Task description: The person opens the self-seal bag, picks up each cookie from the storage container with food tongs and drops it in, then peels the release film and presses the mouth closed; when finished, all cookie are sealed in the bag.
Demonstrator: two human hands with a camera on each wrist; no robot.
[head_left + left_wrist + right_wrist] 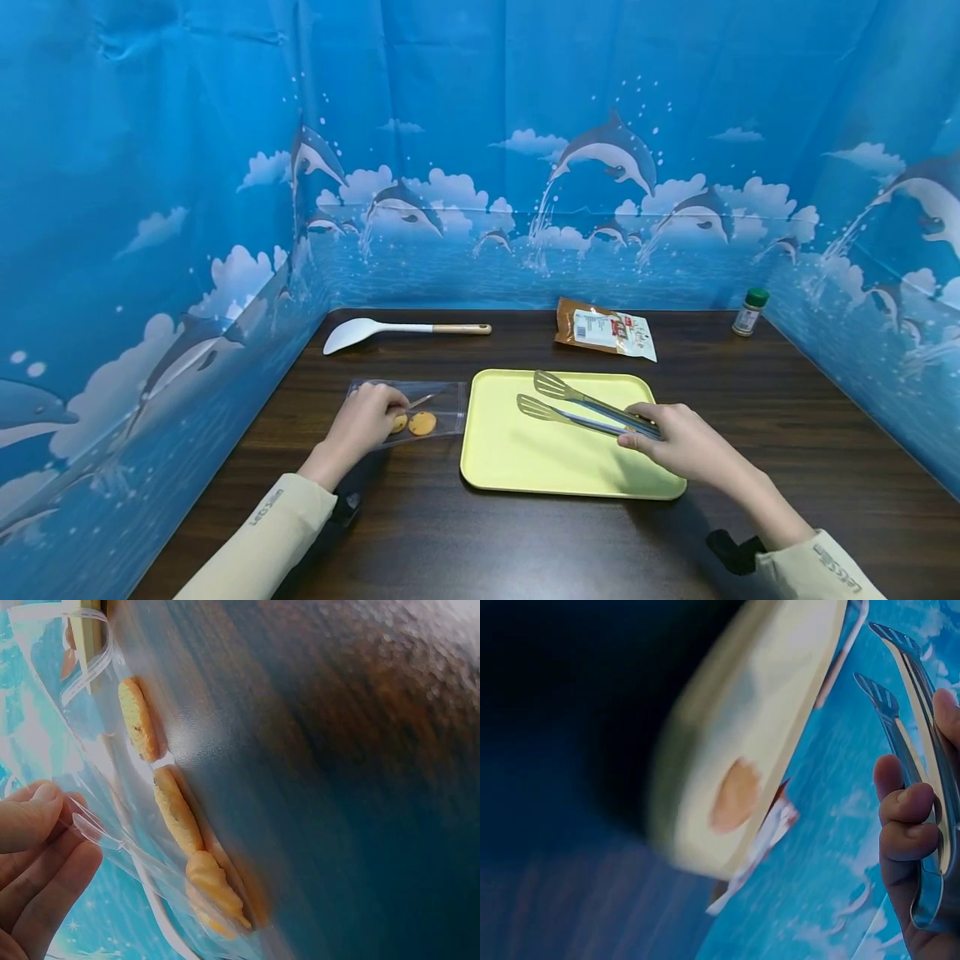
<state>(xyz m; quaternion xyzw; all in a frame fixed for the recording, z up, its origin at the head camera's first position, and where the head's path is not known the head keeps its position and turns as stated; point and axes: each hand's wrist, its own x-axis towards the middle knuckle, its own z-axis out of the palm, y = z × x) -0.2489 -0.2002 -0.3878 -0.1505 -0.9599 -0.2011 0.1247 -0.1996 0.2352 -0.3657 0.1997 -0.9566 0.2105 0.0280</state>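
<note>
My left hand [369, 417] pinches the upper film of a clear zip bag [450, 406] lying on the table. Round golden cookies [422, 423] sit inside; the left wrist view shows a row of them, with one cookie [178, 812] in the middle. In my right hand [681, 440] is a pair of metal tongs [588, 408], held above the pale yellow tray [502, 462]. The slotted tong ends stand apart with nothing between them, pointing left. On the tray lies one cookie [736, 796], mostly hidden behind the tongs and hand in the head view.
A white spatula-like utensil [360, 333] with a wooden handle lies behind the bag. Behind the tray is a brown and white food packet [603, 327]. A green-capped spice jar [750, 312] stands at the far right. Blue dolphin-print curtains [465, 150] border the dark table [487, 550].
</note>
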